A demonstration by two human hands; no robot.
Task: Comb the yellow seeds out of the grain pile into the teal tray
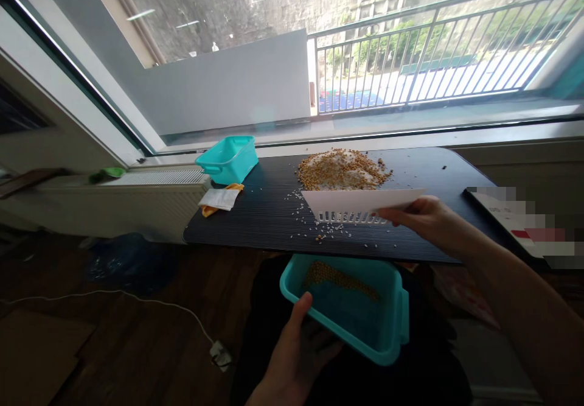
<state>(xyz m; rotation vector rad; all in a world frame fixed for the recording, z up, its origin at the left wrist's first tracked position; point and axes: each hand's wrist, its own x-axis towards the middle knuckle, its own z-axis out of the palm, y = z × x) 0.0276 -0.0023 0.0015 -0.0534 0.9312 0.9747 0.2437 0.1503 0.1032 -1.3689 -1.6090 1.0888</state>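
My right hand [410, 214] is closed on the right end of a white card [356, 202] with a row of slots along its lower edge. The card is held on edge over the dark table, just in front of a heap of yellow-brown and white grains [342, 168]. Loose white grains [331, 229] lie scattered below and left of the card. My left hand [301, 342] grips the near rim of a teal tub [351, 339], thumb over the edge. That tub sits over my lap beneath the table's front edge, with yellow-brown grains [337, 275] along its far side.
A second teal tub [232, 159] stands at the table's back left, beside a white and orange folded packet [221, 199]. At the right edge lies a dark-framed device [511, 223], partly blurred out. A cable with a white plug block [220, 355] runs over the floor.
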